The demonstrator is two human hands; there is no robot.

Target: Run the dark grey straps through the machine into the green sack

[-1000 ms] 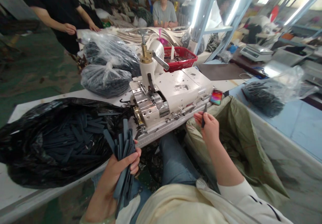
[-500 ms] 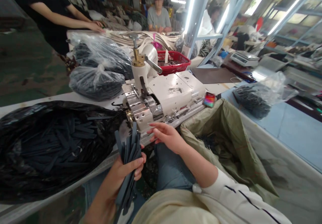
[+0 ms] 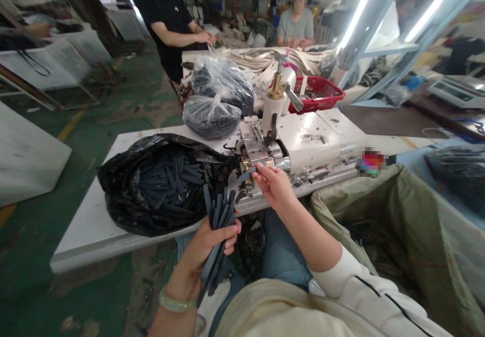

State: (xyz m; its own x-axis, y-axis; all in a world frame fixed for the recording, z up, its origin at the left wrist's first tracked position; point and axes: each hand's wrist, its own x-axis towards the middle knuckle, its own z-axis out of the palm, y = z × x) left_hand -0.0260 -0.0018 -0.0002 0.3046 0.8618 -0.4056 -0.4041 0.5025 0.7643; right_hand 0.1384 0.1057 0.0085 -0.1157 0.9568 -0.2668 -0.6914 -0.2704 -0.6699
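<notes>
The right hand pinches one dark strip at the metal end of a white machine; the left hand is closed around a strip bundle; leftward on the tabletop sits an open black bag, with a red basket beyond the machine

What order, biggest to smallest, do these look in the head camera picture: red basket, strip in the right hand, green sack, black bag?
1. Green sack
2. Black bag
3. Red basket
4. Strip in the right hand
</notes>
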